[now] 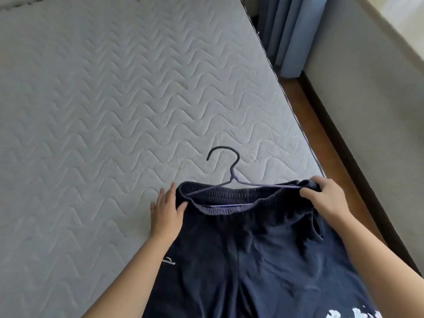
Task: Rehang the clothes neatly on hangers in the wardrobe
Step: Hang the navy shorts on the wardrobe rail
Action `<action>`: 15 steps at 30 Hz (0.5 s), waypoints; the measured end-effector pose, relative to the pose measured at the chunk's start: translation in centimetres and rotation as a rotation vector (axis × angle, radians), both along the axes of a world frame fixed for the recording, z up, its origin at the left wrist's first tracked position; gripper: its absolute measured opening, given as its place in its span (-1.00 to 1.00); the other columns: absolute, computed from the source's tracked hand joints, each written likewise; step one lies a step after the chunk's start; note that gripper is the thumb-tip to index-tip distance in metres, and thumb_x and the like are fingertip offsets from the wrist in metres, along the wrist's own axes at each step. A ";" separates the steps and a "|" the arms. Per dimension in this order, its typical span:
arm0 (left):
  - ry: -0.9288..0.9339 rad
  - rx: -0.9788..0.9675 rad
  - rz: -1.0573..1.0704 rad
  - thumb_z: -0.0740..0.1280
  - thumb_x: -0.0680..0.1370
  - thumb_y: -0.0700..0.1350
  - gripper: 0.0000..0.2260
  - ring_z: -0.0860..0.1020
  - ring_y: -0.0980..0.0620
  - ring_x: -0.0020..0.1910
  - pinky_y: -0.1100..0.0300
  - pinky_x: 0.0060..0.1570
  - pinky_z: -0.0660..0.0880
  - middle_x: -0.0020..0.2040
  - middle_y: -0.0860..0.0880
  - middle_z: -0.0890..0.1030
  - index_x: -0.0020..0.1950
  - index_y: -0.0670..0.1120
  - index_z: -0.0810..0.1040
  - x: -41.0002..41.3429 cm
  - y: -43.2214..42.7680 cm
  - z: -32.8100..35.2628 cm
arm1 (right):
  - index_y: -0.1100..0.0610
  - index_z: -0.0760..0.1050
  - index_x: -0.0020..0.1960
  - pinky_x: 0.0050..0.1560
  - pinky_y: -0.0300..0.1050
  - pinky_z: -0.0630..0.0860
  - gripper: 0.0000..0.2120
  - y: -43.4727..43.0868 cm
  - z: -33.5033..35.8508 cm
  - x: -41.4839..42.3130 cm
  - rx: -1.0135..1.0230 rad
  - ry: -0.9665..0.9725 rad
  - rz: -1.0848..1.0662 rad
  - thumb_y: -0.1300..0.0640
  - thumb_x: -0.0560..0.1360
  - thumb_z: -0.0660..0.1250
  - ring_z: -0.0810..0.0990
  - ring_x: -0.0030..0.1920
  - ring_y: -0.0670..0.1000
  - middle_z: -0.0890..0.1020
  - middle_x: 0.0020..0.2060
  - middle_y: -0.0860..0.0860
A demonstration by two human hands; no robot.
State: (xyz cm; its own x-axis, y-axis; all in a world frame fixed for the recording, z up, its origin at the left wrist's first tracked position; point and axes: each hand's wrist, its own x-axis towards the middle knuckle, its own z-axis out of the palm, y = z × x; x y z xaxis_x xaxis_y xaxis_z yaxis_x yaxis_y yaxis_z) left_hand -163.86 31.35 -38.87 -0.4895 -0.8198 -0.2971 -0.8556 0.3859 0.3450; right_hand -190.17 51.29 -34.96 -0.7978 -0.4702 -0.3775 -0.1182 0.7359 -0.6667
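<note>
Left hand flat beside pants waistband, right hand gripping it, hanger inside

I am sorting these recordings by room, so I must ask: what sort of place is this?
Most likely a bedroom. A bare quilted mattress fills most of the view, blue curtains hang beyond its far corner, and a dark blue garment lies on it with a hanger pushed into its waistband.
</note>
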 end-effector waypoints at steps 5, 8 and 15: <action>0.150 0.107 0.016 0.30 0.52 -0.06 -0.81 0.55 -0.09 0.00 0.04 0.02 0.47 0.00 -0.05 0.62 0.09 -0.09 0.50 2.5 2.2 8.4 | 0.22 0.38 -0.36 -0.35 -0.10 0.28 -0.76 4.1 5.6 2.3 -0.029 -0.023 -0.021 0.04 0.15 0.25 0.39 -0.33 0.09 0.45 -0.41 0.13; 0.206 0.147 0.111 0.36 0.48 -0.06 -0.80 0.57 -0.03 -0.03 0.16 -0.06 0.47 -0.05 -0.02 0.63 0.07 -0.09 0.53 5.1 5.2 12.9 | 0.13 0.45 -0.28 -0.26 -0.05 0.33 -0.85 6.8 8.6 3.9 -0.066 -0.057 0.015 0.07 0.25 0.36 0.48 -0.24 0.13 0.54 -0.34 0.10; 0.292 0.077 0.359 0.49 0.36 -0.11 -0.84 0.55 0.00 -0.17 0.22 -0.18 0.39 -0.26 0.11 0.57 -0.18 -0.01 0.52 12.4 13.3 20.6 | 0.14 0.45 -0.11 -0.42 -0.44 0.38 -0.84 12.2 13.0 9.4 -0.158 -0.013 0.162 0.25 0.38 0.41 0.47 -0.27 0.02 0.54 -0.25 0.04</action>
